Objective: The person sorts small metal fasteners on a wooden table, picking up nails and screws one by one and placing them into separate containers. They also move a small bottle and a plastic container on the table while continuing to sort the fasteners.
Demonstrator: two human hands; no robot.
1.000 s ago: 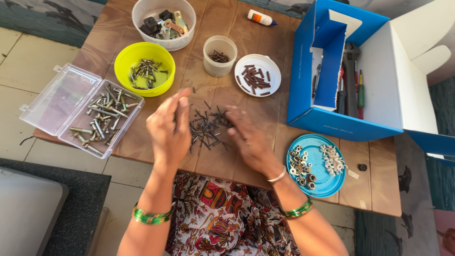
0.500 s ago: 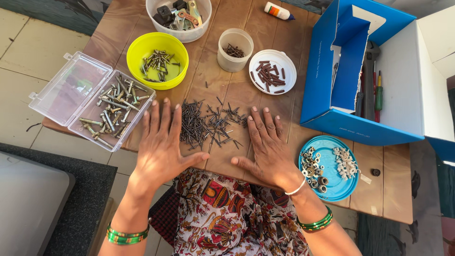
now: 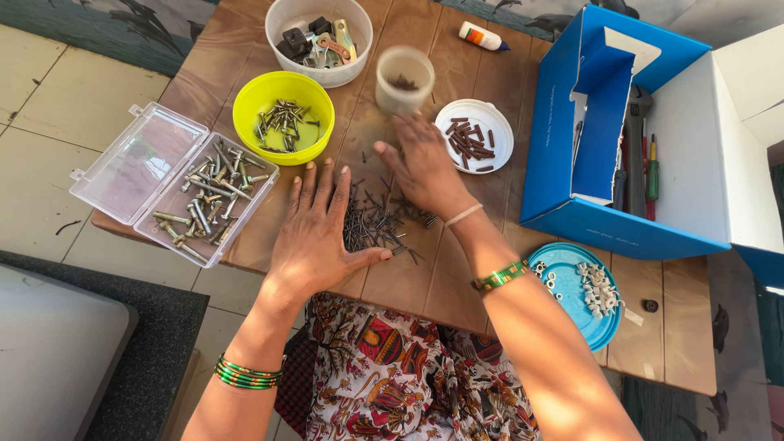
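Observation:
A heap of small dark nails (image 3: 377, 220) lies on the brown wooden table (image 3: 457, 278). My left hand (image 3: 314, 237) rests flat on the table, fingers spread, against the left side of the heap. My right hand (image 3: 425, 167) lies palm down over the far right part of the heap, fingers blurred and stretched toward a small translucent cup (image 3: 405, 77) that holds a few dark bits. Neither hand visibly grips anything.
A yellow bowl of screws (image 3: 283, 110), a clear hinged box of bolts (image 3: 204, 200), a white bowl of mixed parts (image 3: 320, 28), a white lid with brown plugs (image 3: 474, 139), a blue box with tools (image 3: 621, 139), a blue lid with white pieces (image 3: 584, 290), a glue bottle (image 3: 483, 36).
My right hand has moved from beside the heap forward toward the cup. My left hand has slid closer to the nails, pushing them into a tighter heap. The camera view has shifted.

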